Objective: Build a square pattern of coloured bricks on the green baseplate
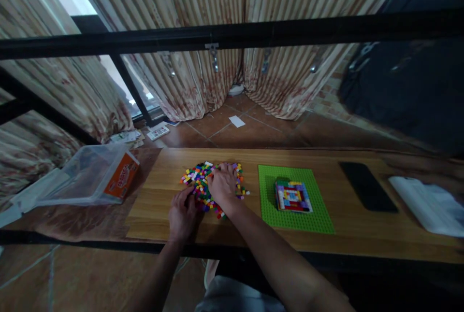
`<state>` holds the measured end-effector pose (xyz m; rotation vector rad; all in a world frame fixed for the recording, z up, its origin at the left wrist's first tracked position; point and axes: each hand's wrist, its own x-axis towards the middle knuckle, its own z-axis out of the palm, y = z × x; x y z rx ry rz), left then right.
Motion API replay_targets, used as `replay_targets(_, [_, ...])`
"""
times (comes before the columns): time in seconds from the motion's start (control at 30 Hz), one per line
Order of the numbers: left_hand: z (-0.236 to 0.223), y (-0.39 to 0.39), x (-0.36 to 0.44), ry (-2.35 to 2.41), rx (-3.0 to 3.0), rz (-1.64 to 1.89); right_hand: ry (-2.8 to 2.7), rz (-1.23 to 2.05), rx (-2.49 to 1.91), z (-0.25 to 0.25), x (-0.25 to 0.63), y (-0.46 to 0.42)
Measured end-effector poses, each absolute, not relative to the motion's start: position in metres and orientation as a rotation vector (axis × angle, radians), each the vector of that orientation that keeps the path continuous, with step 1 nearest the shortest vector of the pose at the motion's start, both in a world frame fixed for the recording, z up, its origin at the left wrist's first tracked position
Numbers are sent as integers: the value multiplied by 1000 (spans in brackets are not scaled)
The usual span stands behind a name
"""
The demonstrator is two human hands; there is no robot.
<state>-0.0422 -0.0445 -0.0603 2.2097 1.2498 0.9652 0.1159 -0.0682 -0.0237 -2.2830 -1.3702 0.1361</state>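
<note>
A heap of small toy building bricks (197, 177) in many colours is spread on the wooden table. My right hand (223, 184) reaches across it from above, fingers apart and dipping in among the bricks. At the heap's near left edge, my left hand (182, 213) is closed, its fingers bent with their tips together by the bricks; what they hold, if anything, is hidden. To the right lies a green studded baseplate (317, 218), and on it stands a low, square, multicoloured brick build (293, 196) with stepped layers inside its walls.
A clear plastic bin (83, 172) with an orange label lies left of the wooden tabletop (152, 205). A dark flat phone-like slab (368, 186) and a blurred white object (424, 203) lie at the right, near another person's blurred arm (424, 169). A black bar (232, 34) crosses beyond the table.
</note>
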Motion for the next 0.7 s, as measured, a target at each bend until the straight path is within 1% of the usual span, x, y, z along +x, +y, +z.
replay_targets(0.23, [-59,-43,-43,1262,2205,926,-1358,140,-2212,-17,117,-74])
replay_targets(0.47, [-59,-42,-43,1273,2208,903,-1373,207,-2035,-2,124,-125])
replay_targets(0.6, [-56,-43,-42,1292,2213,893,-1082,341,-1762,1,136,-171])
replay_targets(0.7, [-53,-44,-41,1301,2215,878,-882,359,-1643,4,152,-208])
